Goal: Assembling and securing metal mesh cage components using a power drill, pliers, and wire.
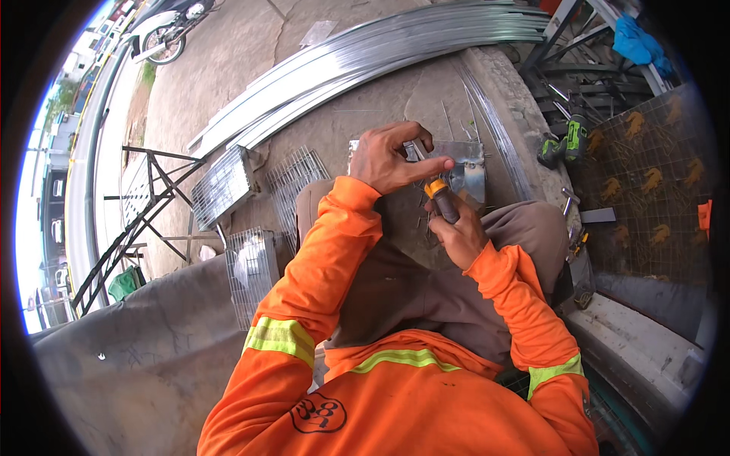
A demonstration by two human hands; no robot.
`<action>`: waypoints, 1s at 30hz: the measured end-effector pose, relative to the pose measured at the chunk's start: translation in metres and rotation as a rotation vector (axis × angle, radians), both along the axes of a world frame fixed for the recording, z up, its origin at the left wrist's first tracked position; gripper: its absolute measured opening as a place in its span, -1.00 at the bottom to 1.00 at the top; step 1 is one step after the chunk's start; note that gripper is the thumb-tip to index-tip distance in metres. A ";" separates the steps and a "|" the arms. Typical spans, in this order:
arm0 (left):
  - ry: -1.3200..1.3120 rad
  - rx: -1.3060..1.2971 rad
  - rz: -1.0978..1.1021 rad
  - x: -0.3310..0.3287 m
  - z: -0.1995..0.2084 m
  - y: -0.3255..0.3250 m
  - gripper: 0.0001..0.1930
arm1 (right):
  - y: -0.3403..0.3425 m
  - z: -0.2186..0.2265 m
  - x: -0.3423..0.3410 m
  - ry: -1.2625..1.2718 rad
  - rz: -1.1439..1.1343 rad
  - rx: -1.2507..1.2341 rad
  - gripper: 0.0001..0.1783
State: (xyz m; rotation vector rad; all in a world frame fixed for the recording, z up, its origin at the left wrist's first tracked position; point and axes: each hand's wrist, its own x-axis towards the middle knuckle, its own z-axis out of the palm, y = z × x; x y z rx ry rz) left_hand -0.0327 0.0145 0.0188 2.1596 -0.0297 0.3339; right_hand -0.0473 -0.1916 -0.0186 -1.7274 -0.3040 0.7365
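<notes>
My right hand (461,232) is closed around the dark and yellow handle of a screwdriver-like tool (447,207). Its thin shaft points up toward my left hand (395,158). That hand is raised just beyond the handle, its index finger bent and its thumb stretched out, with a gap between them where the shaft shows. Whether the shaft touches those fingers is hard to make out. Beneath both hands, a shiny sheet-metal piece (468,178) lies on the ground between my knees, partly hidden by my left hand.
Long silver metal strips (365,64) lie across the ground ahead. Left of me are wire-mesh cages (224,186) and a black metal frame (144,213). A green and black power drill (574,137) rests at the right, near a large mesh panel (639,190). A motorcycle (163,42) stands far left.
</notes>
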 end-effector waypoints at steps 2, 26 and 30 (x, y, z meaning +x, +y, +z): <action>-0.050 0.031 0.044 0.003 -0.002 -0.001 -0.54 | 0.003 0.006 0.001 0.038 -0.006 -0.003 -0.75; -0.122 -0.094 0.047 0.028 -0.002 0.007 -0.53 | 0.013 0.038 0.008 0.885 0.114 0.438 -0.61; 0.089 -0.082 0.043 0.036 -0.007 0.009 -0.55 | 0.018 0.030 0.018 0.994 0.029 0.457 -0.64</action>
